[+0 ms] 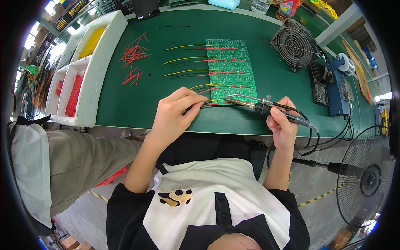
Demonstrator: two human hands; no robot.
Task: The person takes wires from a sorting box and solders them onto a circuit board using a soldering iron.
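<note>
A green circuit board panel [228, 63] lies on the green bench mat, with rows of yellow, red and black wires running out from its left side. At the panel's near left corner, my left hand [177, 111] pinches a thin wire [212, 100]; the fingertips partly hide it, so its colour is uncertain. My right hand [284, 125] grips a soldering iron [263, 109] by its dark handle, a thin metal feed tube running along it. Its tip points left and meets the panel's near edge, close to the pinched wire.
Loose red wires [134, 54] lie left of the panel. A white foam box [109, 39] of yellow and red wires stands farther left. At right are a small square fan [295, 46], a blue soldering unit [338, 93] and hanging cables. A standing fan [370, 179] is nearby.
</note>
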